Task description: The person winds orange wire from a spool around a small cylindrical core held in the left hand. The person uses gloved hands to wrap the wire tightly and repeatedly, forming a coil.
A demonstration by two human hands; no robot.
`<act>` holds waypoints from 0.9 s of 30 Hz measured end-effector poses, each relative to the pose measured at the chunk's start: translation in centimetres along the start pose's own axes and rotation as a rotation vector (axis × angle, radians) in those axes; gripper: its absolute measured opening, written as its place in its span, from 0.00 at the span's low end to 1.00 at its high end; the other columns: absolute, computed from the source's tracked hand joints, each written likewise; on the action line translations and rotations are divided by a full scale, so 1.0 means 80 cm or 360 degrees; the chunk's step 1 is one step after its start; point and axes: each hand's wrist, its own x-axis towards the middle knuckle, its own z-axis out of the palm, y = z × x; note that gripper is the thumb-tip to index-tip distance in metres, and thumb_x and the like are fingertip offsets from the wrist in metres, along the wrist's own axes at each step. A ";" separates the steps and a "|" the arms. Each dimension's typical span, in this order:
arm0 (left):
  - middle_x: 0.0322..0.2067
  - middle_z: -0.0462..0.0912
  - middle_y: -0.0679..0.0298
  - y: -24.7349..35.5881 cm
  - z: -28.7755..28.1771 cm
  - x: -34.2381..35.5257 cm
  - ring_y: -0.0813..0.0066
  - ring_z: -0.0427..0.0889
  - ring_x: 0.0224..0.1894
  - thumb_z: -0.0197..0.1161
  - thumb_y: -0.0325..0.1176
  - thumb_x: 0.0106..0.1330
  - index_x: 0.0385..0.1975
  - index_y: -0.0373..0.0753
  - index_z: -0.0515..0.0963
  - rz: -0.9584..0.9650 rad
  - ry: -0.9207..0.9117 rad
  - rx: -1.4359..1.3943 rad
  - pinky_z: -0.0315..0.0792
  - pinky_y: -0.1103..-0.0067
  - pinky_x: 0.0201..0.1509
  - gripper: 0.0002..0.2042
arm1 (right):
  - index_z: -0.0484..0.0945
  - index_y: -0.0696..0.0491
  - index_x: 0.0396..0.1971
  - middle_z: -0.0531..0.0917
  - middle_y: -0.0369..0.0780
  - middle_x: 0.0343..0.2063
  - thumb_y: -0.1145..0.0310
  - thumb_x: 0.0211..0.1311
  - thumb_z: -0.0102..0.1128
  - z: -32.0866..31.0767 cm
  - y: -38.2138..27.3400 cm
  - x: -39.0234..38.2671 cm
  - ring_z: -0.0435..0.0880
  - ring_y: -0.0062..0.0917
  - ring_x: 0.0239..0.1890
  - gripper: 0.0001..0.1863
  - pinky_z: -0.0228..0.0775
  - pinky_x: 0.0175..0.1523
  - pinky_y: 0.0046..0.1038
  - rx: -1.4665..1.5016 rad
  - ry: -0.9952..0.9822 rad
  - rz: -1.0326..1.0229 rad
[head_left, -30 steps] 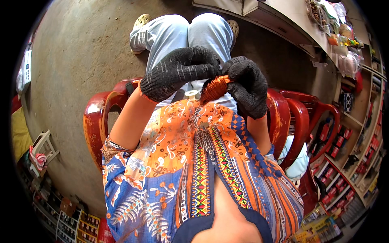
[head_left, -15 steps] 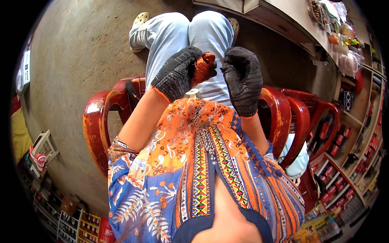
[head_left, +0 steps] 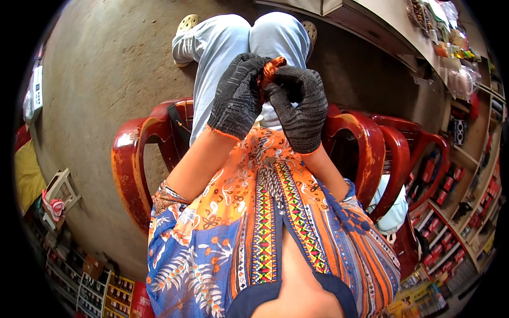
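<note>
Both my hands wear dark knitted gloves and meet above my lap. My left hand and my right hand pinch a small orange-brown bundle of twisted wire between their fingertips. Only the top of the bundle shows; the rest is hidden behind the gloved fingers. I sit in a red plastic chair, with my light blue jeans stretched out ahead and a patterned orange and blue shirt over my chest.
More red plastic chairs stand stacked at my right. A counter edge runs along the top right, with shelves of small boxed goods beyond. The bare concrete floor lies to the left, with crates at lower left.
My hands have risen from just above my shirt toward my knees. The left hand, which lay over the orange bundle, now pinches it together with the right at the fingertips.
</note>
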 end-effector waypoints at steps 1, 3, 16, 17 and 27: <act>0.35 0.78 0.59 0.002 -0.001 0.000 0.64 0.79 0.38 0.64 0.20 0.49 0.40 0.36 0.77 0.0015 0.0020 0.0043 0.73 0.75 0.41 0.16 | 0.78 0.54 0.37 0.76 0.37 0.31 0.78 0.49 0.67 -0.001 0.004 0.001 0.78 0.19 0.28 0.14 0.72 0.34 0.20 0.0006 0.0035 -0.0015; 0.38 0.80 0.57 0.011 -0.004 -0.002 0.64 0.79 0.42 0.65 0.22 0.52 0.42 0.35 0.76 -0.0162 -0.0090 0.0037 0.74 0.76 0.46 0.16 | 0.78 0.55 0.37 0.78 0.37 0.31 0.79 0.50 0.66 -0.005 0.004 0.005 0.80 0.21 0.31 0.13 0.73 0.37 0.21 0.0064 0.0027 0.0045; 0.50 0.73 0.56 0.039 -0.006 0.003 0.72 0.72 0.52 0.55 0.30 0.62 0.55 0.30 0.67 -0.0854 -0.0080 -0.1904 0.68 0.78 0.56 0.21 | 0.77 0.55 0.38 0.79 0.40 0.32 0.78 0.51 0.63 -0.010 0.004 0.009 0.79 0.28 0.33 0.12 0.72 0.39 0.27 -0.0427 0.0077 -0.0495; 0.50 0.73 0.56 0.046 -0.010 0.005 0.72 0.72 0.52 0.55 0.32 0.62 0.55 0.29 0.66 -0.0779 -0.0098 -0.1780 0.67 0.79 0.56 0.22 | 0.77 0.55 0.37 0.79 0.40 0.32 0.78 0.52 0.62 -0.010 0.006 0.011 0.78 0.29 0.32 0.11 0.72 0.39 0.27 -0.0535 0.0075 -0.0583; 0.48 0.73 0.56 0.024 0.001 0.007 0.70 0.75 0.49 0.59 0.25 0.61 0.54 0.30 0.63 -0.0969 -0.0062 -0.1957 0.73 0.77 0.53 0.22 | 0.73 0.59 0.37 0.77 0.37 0.31 0.77 0.65 0.49 -0.025 -0.010 0.019 0.77 0.19 0.30 0.04 0.72 0.38 0.22 0.1226 -0.0305 0.0489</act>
